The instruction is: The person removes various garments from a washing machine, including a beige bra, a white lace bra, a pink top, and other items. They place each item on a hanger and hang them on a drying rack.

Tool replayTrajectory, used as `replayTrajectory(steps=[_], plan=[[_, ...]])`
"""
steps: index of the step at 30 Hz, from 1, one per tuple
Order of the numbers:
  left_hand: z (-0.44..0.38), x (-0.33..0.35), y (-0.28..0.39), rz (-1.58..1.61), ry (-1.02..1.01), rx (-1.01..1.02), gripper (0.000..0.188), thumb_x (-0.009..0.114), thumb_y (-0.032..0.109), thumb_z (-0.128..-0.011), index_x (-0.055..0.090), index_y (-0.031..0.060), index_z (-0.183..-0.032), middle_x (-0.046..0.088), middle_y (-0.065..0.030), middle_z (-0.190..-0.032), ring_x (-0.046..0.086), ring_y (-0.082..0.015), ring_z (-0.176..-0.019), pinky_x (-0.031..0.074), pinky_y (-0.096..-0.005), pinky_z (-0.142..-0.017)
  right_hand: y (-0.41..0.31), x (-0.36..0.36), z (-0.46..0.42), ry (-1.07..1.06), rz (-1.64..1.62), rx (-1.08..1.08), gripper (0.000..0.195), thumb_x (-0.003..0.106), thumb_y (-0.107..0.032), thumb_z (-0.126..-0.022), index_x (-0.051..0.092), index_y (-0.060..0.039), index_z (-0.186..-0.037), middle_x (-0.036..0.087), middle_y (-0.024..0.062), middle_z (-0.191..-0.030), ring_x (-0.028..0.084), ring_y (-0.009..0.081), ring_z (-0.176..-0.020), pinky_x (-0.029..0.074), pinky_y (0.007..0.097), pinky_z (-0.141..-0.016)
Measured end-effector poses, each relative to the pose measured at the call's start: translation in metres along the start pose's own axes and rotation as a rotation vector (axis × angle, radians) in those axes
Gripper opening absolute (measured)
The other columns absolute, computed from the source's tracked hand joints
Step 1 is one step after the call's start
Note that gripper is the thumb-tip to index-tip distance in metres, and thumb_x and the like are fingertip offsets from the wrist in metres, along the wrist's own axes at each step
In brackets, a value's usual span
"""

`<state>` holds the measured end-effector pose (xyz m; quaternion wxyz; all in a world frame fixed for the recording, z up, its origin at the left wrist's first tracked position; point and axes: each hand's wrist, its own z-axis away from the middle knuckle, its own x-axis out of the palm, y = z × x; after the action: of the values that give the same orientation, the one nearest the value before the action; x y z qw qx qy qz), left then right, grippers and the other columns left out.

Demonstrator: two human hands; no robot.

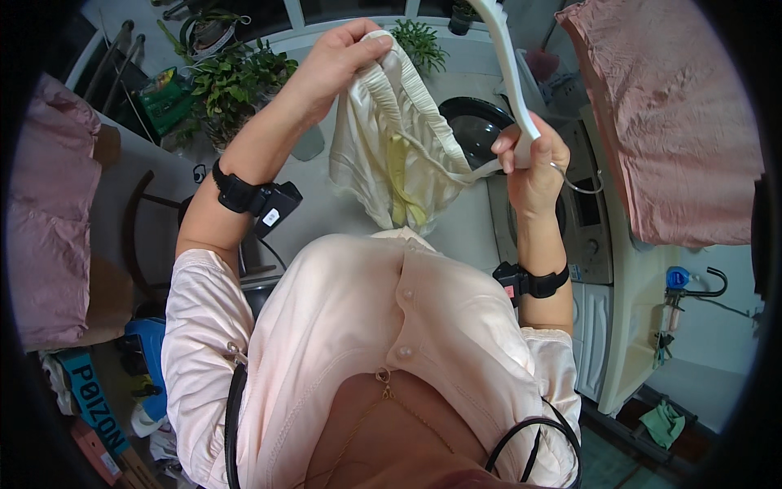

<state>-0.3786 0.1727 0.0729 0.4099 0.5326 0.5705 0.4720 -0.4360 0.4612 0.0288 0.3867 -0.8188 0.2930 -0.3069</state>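
My left hand [348, 58] pinches the gathered elastic waistband of a pale cream, satin-like garment [360, 140], which hangs down in front of my chest. Yellow fabric [400, 177] shows inside its folds. In my right hand [540, 174] is a white plastic clothes hanger [510, 67], held near its centre, with the metal hook [577, 185] pointing right. One hanger arm rises towards the top edge of the view. The other arm reaches left to the waistband's right end; whether it passes inside the band is hard to tell.
Leafy potted plants [229, 85] stand at the far left. A black basin [479, 128] lies beyond my right hand, beside a front-loading washing machine [589, 244]. Pink fabric [678, 122] hangs at right, more pink fabric [49, 226] at left. A wooden chair [131, 244] and boxes [98, 397] are left.
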Motion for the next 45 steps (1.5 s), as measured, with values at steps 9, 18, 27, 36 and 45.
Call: replayTrajectory(steps=[9, 18, 27, 36, 45], plan=[[-0.004, 0.042, 0.018, 0.423, -0.247, -0.019, 0.016, 0.059, 0.024, -0.098, 0.060, 0.0088, -0.103, 0.063, 0.0033, -0.092, 0.058, -0.0046, -0.082, 0.047, -0.0222, -0.074, 0.011, 0.034, -0.039, -0.006, -0.265, -0.092, 0.052, 0.062, -0.043, -0.094, 0.064, 0.0026, -0.119, 0.068, 0.0182, -0.086, 0.057, 0.0149, -0.059, 0.044, 0.0219, -0.055], [-0.011, -0.025, 0.031, 0.613, -0.154, 0.194, 0.016, 0.055, 0.016, -0.099, 0.059, 0.0051, -0.109, 0.067, -0.0025, -0.098, 0.065, -0.0107, -0.087, 0.054, -0.0250, -0.080, 0.055, 0.031, -0.011, -0.047, 0.061, 0.164, 0.044, 0.065, -0.033, -0.094, 0.065, 0.0043, -0.118, 0.071, 0.0133, -0.084, 0.056, 0.0105, -0.058, 0.044, 0.0218, -0.052], [0.009, -0.046, 0.014, -0.438, 0.206, 0.160, 0.020, 0.067, 0.028, -0.091, 0.066, 0.0074, -0.093, 0.062, 0.0022, -0.080, 0.055, -0.0062, -0.073, 0.043, -0.0210, -0.067, -0.014, 0.023, 0.000, 0.015, 0.544, 0.294, 0.025, 0.068, -0.020, -0.091, 0.073, -0.0020, -0.109, 0.069, 0.0037, -0.075, 0.055, 0.0048, -0.058, 0.038, 0.0177, -0.049], [0.016, -0.004, -0.002, -1.083, 0.051, 0.477, 0.017, 0.065, 0.024, -0.083, 0.063, 0.0063, -0.085, 0.063, -0.0077, -0.088, 0.061, -0.0273, -0.081, 0.049, -0.0377, -0.068, -0.042, 0.049, -0.025, -0.101, 0.861, 0.397, 0.022, 0.074, -0.020, -0.083, 0.074, -0.0013, -0.095, 0.068, 0.0041, -0.068, 0.063, 0.0087, -0.063, 0.049, 0.0232, -0.060], [-0.002, 0.012, -0.005, -0.730, -0.117, 0.425, 0.021, 0.069, 0.025, -0.086, 0.063, 0.0077, -0.096, 0.062, -0.0076, -0.084, 0.061, -0.0264, -0.080, 0.047, -0.0358, -0.069, -0.067, 0.020, -0.045, -0.102, 0.781, 0.268, 0.043, 0.074, -0.020, -0.084, 0.063, -0.0001, -0.121, 0.071, 0.0074, -0.089, 0.063, 0.0129, -0.074, 0.051, 0.0256, -0.070]])
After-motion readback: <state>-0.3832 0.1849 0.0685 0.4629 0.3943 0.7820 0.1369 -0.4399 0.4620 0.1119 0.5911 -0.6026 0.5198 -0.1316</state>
